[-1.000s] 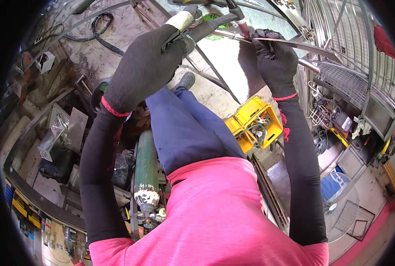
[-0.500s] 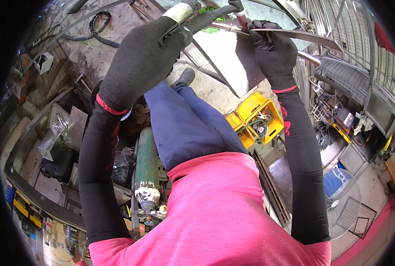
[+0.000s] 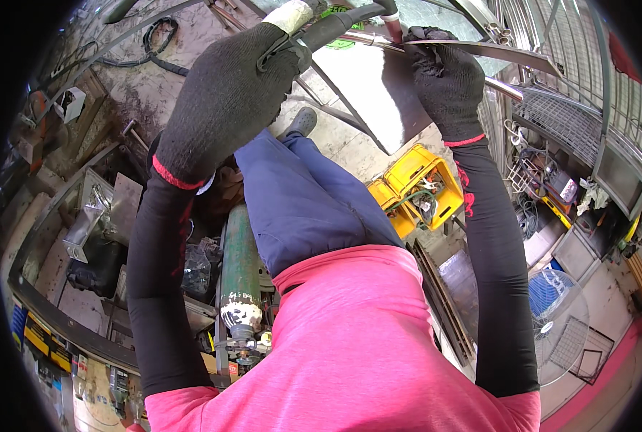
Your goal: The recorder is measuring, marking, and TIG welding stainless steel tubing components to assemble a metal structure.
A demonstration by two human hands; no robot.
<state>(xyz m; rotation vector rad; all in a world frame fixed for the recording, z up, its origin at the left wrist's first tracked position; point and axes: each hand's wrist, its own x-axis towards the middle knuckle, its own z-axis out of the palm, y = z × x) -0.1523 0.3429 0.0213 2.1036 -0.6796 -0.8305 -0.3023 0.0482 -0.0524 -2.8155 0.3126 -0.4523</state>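
Observation:
My left hand (image 3: 223, 104), in a black knit glove with a red cuff, is closed round the black handle of a welding torch (image 3: 335, 27). A white-wrapped piece (image 3: 292, 14) shows at its fingertips. The torch's reddish-brown cup (image 3: 393, 29) points down beside a shiny metal tube (image 3: 504, 88), which runs behind my right hand. My right hand (image 3: 447, 86), gloved the same way, is closed at a flat metal strip (image 3: 490, 52) that crosses its fingers. How the fingers grip strip and tube is partly hidden.
Beyond my hands is a brightly lit metal sheet (image 3: 385, 93). A yellow toolbox (image 3: 436, 191) stands open by my legs; a green gas cylinder (image 3: 239, 259) lies on the left. Wire racks (image 3: 566, 122) line the right side, above a fan (image 3: 551, 324). A black cable (image 3: 159, 47) loops at far left.
My right hand and the metal strip have shifted very slightly up and right. The torch stays almost in place, still in my left hand.

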